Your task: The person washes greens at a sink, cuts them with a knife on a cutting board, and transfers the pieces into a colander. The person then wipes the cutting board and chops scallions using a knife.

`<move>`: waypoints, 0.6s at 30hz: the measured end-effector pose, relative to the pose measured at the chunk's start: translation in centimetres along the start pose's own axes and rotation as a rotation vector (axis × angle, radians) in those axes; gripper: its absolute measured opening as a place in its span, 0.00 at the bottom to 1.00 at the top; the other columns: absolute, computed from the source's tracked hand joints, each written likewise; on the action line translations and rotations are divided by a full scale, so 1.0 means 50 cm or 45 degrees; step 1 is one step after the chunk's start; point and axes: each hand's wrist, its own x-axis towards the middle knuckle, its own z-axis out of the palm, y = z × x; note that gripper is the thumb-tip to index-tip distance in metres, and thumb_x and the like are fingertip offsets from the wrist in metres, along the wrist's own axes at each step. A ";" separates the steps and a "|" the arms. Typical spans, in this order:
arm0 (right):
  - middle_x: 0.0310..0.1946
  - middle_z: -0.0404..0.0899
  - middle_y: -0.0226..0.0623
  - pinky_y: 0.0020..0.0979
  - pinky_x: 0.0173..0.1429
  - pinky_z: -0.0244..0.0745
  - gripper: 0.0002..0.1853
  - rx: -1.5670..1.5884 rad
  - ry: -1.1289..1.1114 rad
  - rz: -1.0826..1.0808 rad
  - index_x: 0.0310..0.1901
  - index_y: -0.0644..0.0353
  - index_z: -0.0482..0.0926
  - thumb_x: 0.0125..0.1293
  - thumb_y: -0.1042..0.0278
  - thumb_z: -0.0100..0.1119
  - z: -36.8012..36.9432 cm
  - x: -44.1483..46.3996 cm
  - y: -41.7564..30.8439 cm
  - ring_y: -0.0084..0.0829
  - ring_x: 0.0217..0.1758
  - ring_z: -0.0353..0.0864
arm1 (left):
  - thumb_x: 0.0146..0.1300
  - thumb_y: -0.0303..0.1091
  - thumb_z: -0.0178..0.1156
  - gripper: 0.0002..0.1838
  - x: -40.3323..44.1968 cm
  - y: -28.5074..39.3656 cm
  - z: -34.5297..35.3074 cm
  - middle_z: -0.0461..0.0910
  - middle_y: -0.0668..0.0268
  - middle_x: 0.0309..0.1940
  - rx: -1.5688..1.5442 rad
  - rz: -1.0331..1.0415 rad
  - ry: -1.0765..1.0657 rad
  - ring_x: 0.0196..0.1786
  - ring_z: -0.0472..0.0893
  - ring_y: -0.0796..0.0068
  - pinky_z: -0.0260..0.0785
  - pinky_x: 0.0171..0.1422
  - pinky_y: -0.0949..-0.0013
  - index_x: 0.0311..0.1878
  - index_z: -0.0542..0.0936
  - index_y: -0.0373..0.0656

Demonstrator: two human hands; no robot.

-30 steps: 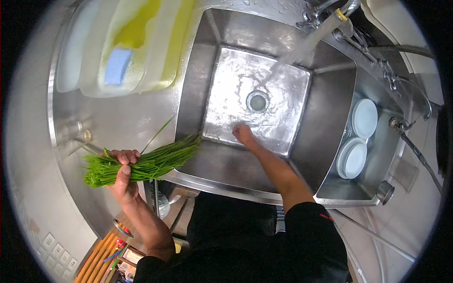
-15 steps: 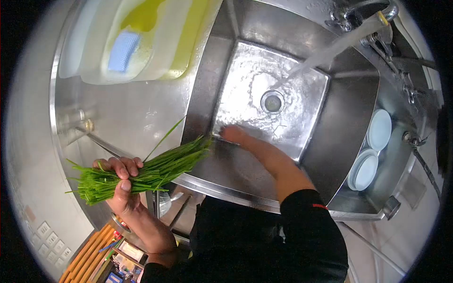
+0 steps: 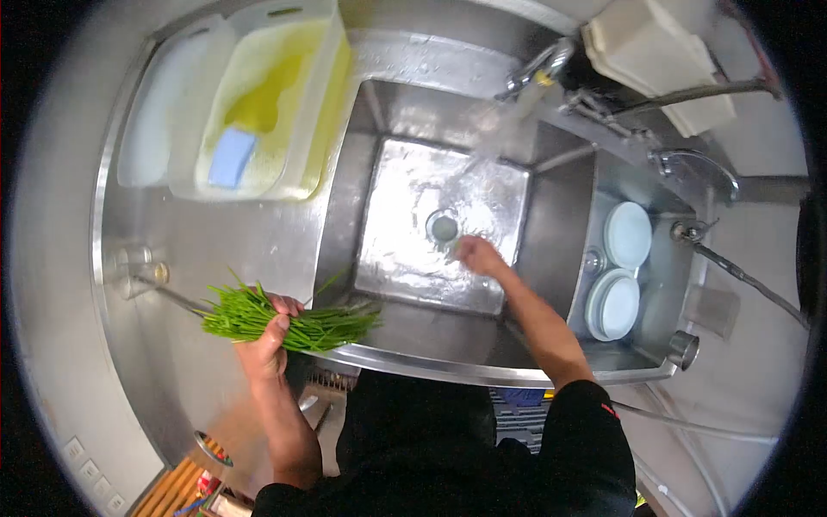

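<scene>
My left hand (image 3: 269, 340) is closed around a bunch of long, thin green chives (image 3: 336, 327), held level over the front left edge of the steel sink (image 3: 340, 233). The thumb presses across the stalks, and one stray blade sticks up from the bunch. Down in the sink basin, my right hand (image 3: 481, 257) is beside the round drain (image 3: 444, 227), its fingers curled together. Whatever it grips, if anything, is too small or hidden to make out. Water runs from the tap (image 3: 551, 65) into the basin.
On the left counter stands a translucent tub (image 3: 332, 112) of yellowish liquid with a blue sponge (image 3: 233, 157). The smaller right basin holds white dishes (image 3: 627, 234) and a metal cup (image 3: 683, 349) stands by its corner. A hose (image 3: 741, 274) hangs at the right.
My right hand has moved from the basin's near left corner rightward to the drain, its fingers now curled. My left hand still holds the chives. The view has shifted, showing more behind the sink.
</scene>
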 end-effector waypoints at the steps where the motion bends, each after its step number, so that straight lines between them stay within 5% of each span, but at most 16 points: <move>1: 0.21 0.77 0.40 0.33 0.34 0.71 0.04 -0.281 0.292 -0.211 0.34 0.62 0.79 0.59 0.73 0.56 -0.075 0.005 -0.047 0.26 0.27 0.74 | 0.51 0.26 0.67 0.19 0.002 -0.001 0.006 0.74 0.64 0.34 -0.012 -0.006 -0.046 0.38 0.74 0.66 0.70 0.50 0.54 0.45 0.72 0.38; 2: 0.23 0.77 0.45 0.34 0.36 0.72 0.04 -0.263 0.434 -0.187 0.34 0.63 0.79 0.60 0.74 0.55 -0.151 -0.010 -0.127 0.28 0.26 0.74 | 0.51 0.25 0.67 0.19 0.004 0.003 0.017 0.74 0.64 0.34 -0.009 -0.004 -0.071 0.38 0.75 0.66 0.70 0.50 0.54 0.45 0.72 0.38; 3: 0.30 0.80 0.51 0.40 0.40 0.72 0.07 -0.368 0.687 -0.257 0.36 0.64 0.79 0.62 0.69 0.58 -0.204 -0.018 -0.186 0.47 0.34 0.80 | 0.51 0.25 0.67 0.18 0.004 0.007 0.030 0.74 0.63 0.34 -0.003 -0.004 -0.092 0.38 0.75 0.66 0.70 0.50 0.54 0.44 0.72 0.37; 5: 0.34 0.79 0.56 0.47 0.41 0.72 0.05 -0.577 0.943 -0.550 0.33 0.67 0.77 0.61 0.73 0.55 -0.283 -0.034 -0.315 0.52 0.41 0.81 | 0.52 0.23 0.65 0.15 0.008 0.009 0.049 0.75 0.63 0.34 -0.015 0.006 -0.138 0.38 0.76 0.65 0.71 0.48 0.55 0.43 0.73 0.37; 7: 0.33 0.80 0.54 0.41 0.39 0.75 0.06 -0.588 0.976 -0.844 0.34 0.66 0.80 0.60 0.73 0.54 -0.316 0.002 -0.388 0.52 0.36 0.81 | 0.52 0.23 0.64 0.14 0.013 0.017 0.072 0.75 0.62 0.34 0.002 -0.020 -0.177 0.38 0.76 0.66 0.71 0.49 0.55 0.42 0.74 0.37; 9: 0.37 0.81 0.50 0.41 0.46 0.77 0.09 -1.226 0.716 -0.634 0.37 0.64 0.81 0.59 0.72 0.53 -0.304 0.002 -0.487 0.49 0.40 0.82 | 0.52 0.22 0.63 0.14 0.013 0.021 0.093 0.76 0.62 0.33 0.043 -0.029 -0.216 0.37 0.77 0.66 0.72 0.49 0.55 0.42 0.74 0.37; 11: 0.38 0.82 0.45 0.47 0.59 0.71 0.12 -1.130 0.654 -0.890 0.41 0.60 0.82 0.58 0.71 0.52 -0.270 0.067 -0.494 0.47 0.45 0.81 | 0.51 0.21 0.63 0.14 0.009 0.021 0.117 0.76 0.62 0.33 0.031 -0.051 -0.237 0.38 0.77 0.67 0.73 0.49 0.56 0.42 0.74 0.37; 15: 0.40 0.82 0.43 0.57 0.67 0.59 0.14 -1.430 0.566 -1.091 0.44 0.57 0.82 0.61 0.72 0.48 -0.281 0.181 -0.456 0.44 0.50 0.80 | 0.49 0.20 0.63 0.13 -0.008 0.028 0.159 0.77 0.62 0.33 -0.020 -0.054 -0.232 0.37 0.79 0.66 0.74 0.49 0.56 0.40 0.76 0.37; 18: 0.39 0.83 0.42 0.51 0.64 0.65 0.12 -1.528 0.288 -0.571 0.43 0.56 0.82 0.61 0.70 0.50 -0.314 0.219 -0.475 0.45 0.48 0.81 | 0.49 0.19 0.63 0.13 -0.013 0.025 0.150 0.77 0.62 0.32 -0.011 -0.057 -0.238 0.36 0.79 0.65 0.75 0.48 0.57 0.39 0.76 0.36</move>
